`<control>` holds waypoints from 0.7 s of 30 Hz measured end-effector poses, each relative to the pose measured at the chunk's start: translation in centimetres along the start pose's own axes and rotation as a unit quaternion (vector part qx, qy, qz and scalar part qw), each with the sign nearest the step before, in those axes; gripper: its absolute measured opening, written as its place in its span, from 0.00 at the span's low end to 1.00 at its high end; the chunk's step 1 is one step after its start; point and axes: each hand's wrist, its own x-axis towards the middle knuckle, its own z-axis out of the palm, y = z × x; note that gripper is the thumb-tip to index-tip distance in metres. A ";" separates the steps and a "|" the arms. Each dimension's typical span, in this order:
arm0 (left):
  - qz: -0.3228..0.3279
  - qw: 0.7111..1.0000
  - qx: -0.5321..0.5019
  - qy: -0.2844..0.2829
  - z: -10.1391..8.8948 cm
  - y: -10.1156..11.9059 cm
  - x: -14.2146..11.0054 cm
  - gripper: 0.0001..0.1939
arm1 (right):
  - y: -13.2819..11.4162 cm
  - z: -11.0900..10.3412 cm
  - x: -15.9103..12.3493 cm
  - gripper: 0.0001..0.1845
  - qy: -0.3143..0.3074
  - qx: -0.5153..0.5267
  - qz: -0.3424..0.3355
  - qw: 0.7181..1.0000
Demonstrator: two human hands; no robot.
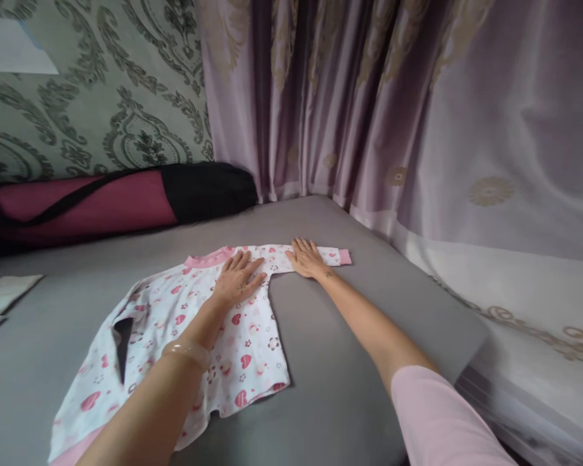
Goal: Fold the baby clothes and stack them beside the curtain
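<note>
A white long-sleeved child's shirt (253,330) with pink hearts and small flowers lies spread on the grey bed surface (340,362). Its collar and cuffs are pink. My left hand (236,278) rests flat on the upper chest beside the collar, fingers spread; a pale bangle circles that wrist. Flat on the sleeve stretched out to the right lies my right hand (307,257), near the pink cuff. The other sleeve bends down toward the lower left, and my left forearm covers part of the shirt's front.
A long maroon and black bag (126,197) lies along the patterned wall. Folded pale cloth (7,298) sits at the left. Purple curtains (320,97) hang behind and to the right, reaching the bed's right edge.
</note>
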 end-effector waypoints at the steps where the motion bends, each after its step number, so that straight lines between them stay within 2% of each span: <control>1: 0.000 1.000 -0.001 0.000 0.0 0.0 0.0 0.29 | 1.0 -0.4 -0.4 0.37 -0.016 -0.010 0.012 1.000; 4: -0.005 1.000 -0.004 -0.007 -0.2 0.0 0.0 0.29 | 4.0 -1.6 -1.2 0.36 -0.049 -0.025 0.074 0.996; 6: -0.008 1.000 -0.005 -0.012 -0.3 0.0 0.0 0.29 | 5.9 -2.3 -1.8 0.35 -0.046 -0.028 0.096 0.994; 8: -0.007 1.000 -0.004 -0.012 -0.3 0.0 0.0 0.29 | 7.7 -2.7 -2.4 0.32 -0.015 -0.021 0.128 0.991; 11: -0.004 1.000 -0.004 -0.012 -0.3 0.0 0.0 0.30 | 9.6 -3.1 -3.5 0.28 0.042 -0.009 0.215 0.976; 13: -0.003 1.000 -0.005 -0.012 -0.3 0.0 0.0 0.30 | 10.3 -3.1 -4.1 0.25 0.073 -0.011 0.255 0.964; 17: -0.005 1.000 -0.010 -0.003 -0.1 0.0 0.0 0.30 | 10.3 -2.8 -4.6 0.15 0.122 0.014 0.249 0.961; 21: -0.004 1.000 -0.003 0.001 0.1 -0.1 0.0 0.32 | 9.7 -2.9 -4.5 0.13 0.116 0.062 0.243 0.961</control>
